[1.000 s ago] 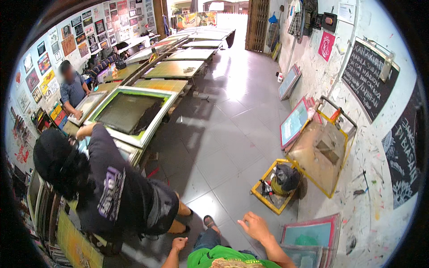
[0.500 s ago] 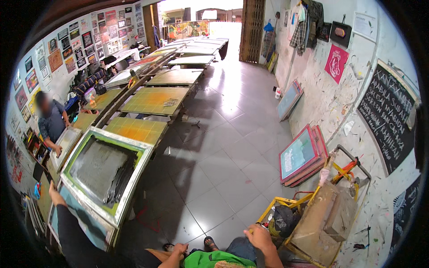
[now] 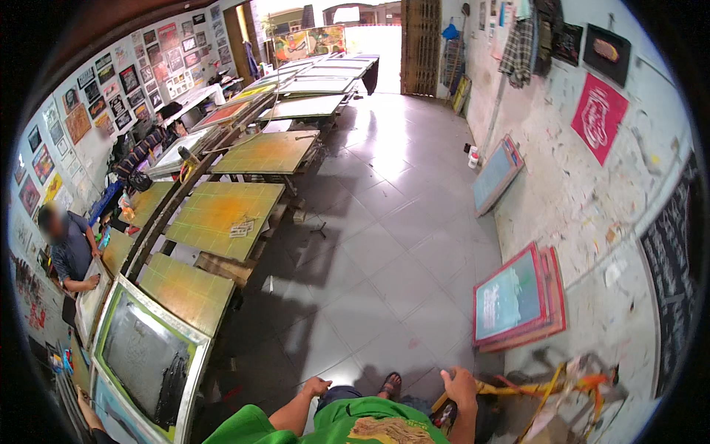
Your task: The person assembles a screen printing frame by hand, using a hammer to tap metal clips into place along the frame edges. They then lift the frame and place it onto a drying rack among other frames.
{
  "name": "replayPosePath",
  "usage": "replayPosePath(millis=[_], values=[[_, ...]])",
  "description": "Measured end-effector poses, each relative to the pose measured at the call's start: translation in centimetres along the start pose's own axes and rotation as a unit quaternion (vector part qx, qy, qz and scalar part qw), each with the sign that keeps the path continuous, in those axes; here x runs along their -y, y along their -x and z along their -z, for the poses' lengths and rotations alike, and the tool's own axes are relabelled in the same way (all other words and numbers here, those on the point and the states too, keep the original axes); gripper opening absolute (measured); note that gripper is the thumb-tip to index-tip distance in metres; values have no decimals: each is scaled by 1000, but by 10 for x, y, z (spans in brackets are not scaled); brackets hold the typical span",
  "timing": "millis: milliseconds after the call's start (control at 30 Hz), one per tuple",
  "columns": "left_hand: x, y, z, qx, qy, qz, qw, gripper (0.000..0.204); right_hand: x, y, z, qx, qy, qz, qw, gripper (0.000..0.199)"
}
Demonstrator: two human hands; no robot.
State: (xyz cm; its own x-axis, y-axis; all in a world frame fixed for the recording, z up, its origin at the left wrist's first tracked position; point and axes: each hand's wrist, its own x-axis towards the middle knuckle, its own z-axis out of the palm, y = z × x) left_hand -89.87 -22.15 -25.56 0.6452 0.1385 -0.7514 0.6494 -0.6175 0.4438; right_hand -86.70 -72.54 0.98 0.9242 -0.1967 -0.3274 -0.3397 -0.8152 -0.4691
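Yellow metal frame (image 3: 518, 388) sits low at right by the wall, just beside the right hand (image 3: 458, 386); fingers curled loosely, contact unclear. Left hand (image 3: 316, 386) hangs near the knee, loosely curled, holding nothing. Sandalled foot (image 3: 390, 384) between them on grey tile floor (image 3: 384, 251). Printing screen (image 3: 151, 359) lower left, red-framed screens (image 3: 518, 300) lean on the right wall.

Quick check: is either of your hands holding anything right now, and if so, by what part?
Nothing is clearly held. The left hand hangs loosely curled and empty. The right hand is by the yellow frame near the wall; whether it grips it cannot be told.
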Motion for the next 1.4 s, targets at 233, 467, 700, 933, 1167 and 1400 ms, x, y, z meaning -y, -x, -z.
replayPosePath(millis=[233,467,700,933,1167,1400], values=[[-144,-106,68,-94,291,-27,952,47,65,-241,72,46,113,75,990,50],[-152,-201,132,-60,349,198,914,42,162,-454,37,71,118,148,979,50],[-255,-330,249,-48,251,244,935,43,285,-623,16,130,67,163,976,47],[-431,-511,393,-78,-33,84,993,51,355,-811,3,129,37,128,983,48],[-533,-741,471,-132,-3,144,981,52,345,-986,-141,303,140,43,942,97],[-534,-1027,497,-90,-189,159,965,53,387,-1089,-215,359,180,-48,915,125]])
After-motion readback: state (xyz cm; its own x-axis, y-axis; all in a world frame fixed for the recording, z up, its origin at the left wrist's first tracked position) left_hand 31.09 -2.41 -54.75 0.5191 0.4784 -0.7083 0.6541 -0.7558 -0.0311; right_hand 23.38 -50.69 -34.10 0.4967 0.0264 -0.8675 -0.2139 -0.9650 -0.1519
